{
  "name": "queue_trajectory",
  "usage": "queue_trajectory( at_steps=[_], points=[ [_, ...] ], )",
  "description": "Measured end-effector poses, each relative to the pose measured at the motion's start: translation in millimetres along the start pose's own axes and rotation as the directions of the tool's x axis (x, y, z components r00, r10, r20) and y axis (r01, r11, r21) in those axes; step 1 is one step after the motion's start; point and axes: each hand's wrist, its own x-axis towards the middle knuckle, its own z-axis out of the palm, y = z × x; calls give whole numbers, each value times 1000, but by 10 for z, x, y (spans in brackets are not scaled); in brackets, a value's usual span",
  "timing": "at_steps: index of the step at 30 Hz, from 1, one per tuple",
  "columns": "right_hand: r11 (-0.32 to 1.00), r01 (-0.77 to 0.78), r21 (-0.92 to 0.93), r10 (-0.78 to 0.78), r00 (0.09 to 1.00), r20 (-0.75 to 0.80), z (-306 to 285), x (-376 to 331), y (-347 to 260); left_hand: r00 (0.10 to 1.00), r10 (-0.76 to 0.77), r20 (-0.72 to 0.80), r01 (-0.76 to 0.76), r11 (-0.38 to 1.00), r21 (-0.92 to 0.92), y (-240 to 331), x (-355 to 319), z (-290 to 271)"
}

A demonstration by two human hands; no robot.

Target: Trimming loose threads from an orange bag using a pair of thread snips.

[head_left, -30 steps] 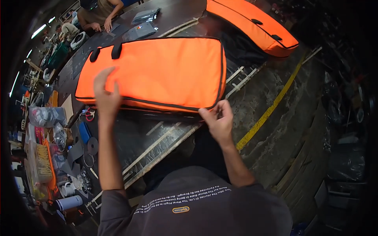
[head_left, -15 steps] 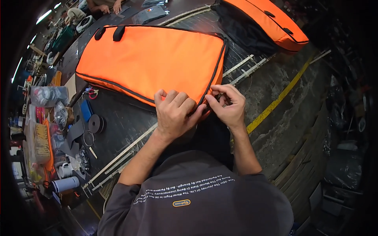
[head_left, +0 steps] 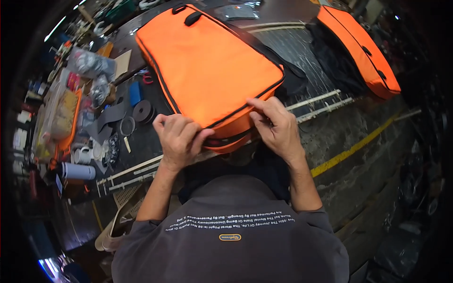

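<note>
A bright orange bag (head_left: 212, 61) with black piping lies on the dark table, its short end toward me. Two black loops sit at its far end, and a dark slit (head_left: 231, 138) runs along its near side. At the near left corner, my left hand (head_left: 178, 141) curls its fingers against the piping, thumb toward the slit. My right hand (head_left: 278, 125) pinches the edge near the right corner, index finger along the top and thumb on the side. The fingertips of both hands are partly hidden.
A second orange and black bag (head_left: 361, 52) lies at the far right. Left of the main bag are a black tape roll (head_left: 143, 111), a blue box (head_left: 136, 93), red-handled scissors (head_left: 147, 78), plastic tubs (head_left: 66, 111) and a pale cylinder (head_left: 78, 171). The table's edge (head_left: 137, 170) runs nearby.
The bag has turned so its short end faces me. My hands, close together at one corner before, are now apart along that end. The view has also shifted.
</note>
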Motion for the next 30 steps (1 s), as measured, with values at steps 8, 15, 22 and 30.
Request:
queue_trajectory(
  at_steps=[8, 15, 22, 30],
  points=[
    [890, 453, -60, -414, 855, 314, 625, 696, -103, 936, -241, -256, 309, 911, 272, -598, -686, -423],
    [915, 403, -19, -373, 864, 338, 969, 887, -191, 884, -385, -267, 462, 807, 367, -238, -835, -127],
    [922, 384, -42, -344, 866, 362, 1050, 851, -197, 799, -499, -335, 591, 755, 285, -187, -600, -112],
    [939, 332, -89, -309, 929, 204, 1075, 682, -266, 809, -587, -34, 586, 800, 128, -373, -470, -374]
  ],
)
